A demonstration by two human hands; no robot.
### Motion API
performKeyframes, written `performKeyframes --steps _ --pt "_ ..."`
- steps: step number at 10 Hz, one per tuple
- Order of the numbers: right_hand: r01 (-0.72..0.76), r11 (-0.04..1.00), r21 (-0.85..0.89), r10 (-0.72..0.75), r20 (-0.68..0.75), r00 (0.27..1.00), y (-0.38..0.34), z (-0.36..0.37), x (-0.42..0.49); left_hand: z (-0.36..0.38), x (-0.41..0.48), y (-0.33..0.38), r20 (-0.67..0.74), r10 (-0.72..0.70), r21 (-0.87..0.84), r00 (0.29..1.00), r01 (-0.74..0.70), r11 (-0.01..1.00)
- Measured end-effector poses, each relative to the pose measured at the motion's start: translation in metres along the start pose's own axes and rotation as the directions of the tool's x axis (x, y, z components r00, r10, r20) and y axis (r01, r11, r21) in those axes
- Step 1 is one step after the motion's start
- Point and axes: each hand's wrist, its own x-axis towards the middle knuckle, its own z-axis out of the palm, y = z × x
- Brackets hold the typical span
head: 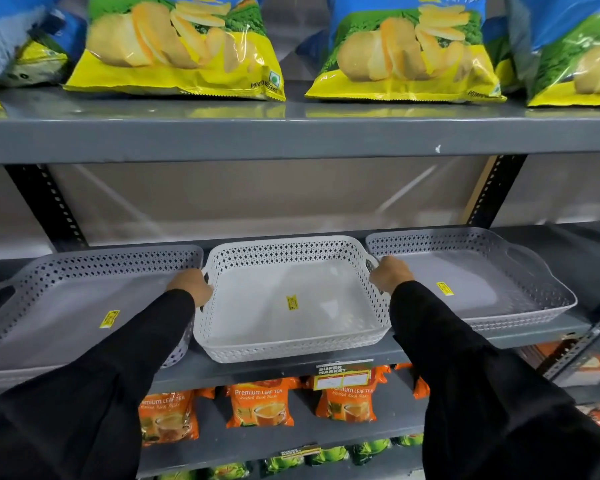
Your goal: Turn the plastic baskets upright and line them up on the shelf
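**A:** Where are my hands right now?

**B:** Your left hand (190, 285) is curled around the left handle of the white basket (291, 303), and your right hand (390, 273) is closed on its right handle. The basket sits upright between them on the shelf (274, 367).

**A:** I see it. And just outside my hands?

**B:** A grey basket (66, 306) is just beyond your left hand and another grey basket (482, 275) just beyond your right, both upright and nearly touching the white one.

**A:** So I judge this step is squaring up the middle one. How do I do it well?

**B:** I'd keep both grips even and slide it, not lift it, so that its near edge sits level with the neighbours' near edges. The left grey one hangs over the shelf lip towards you, so it probably needs a push back too. Mind your knuckles against the neighbouring rims.

**A:** Anything further out?

**B:** Chip bags (174, 46) above your hands, tea packets (260, 403) below.
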Motion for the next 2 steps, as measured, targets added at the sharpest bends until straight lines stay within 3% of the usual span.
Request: performKeyframes --steps 1,2 --pt "0.037 0.998 -0.058 -0.042 -0.088 0.995 0.002 0.012 -0.016 0.011 -0.008 -0.006 -0.238 0.099 0.068 0.966 -0.085 0.994" --pt "0.227 0.943 -0.244 -0.279 -0.203 0.939 0.008 0.016 -0.04 0.02 -0.033 0.002 -0.501 0.338 0.257 0.797 -0.236 0.937"
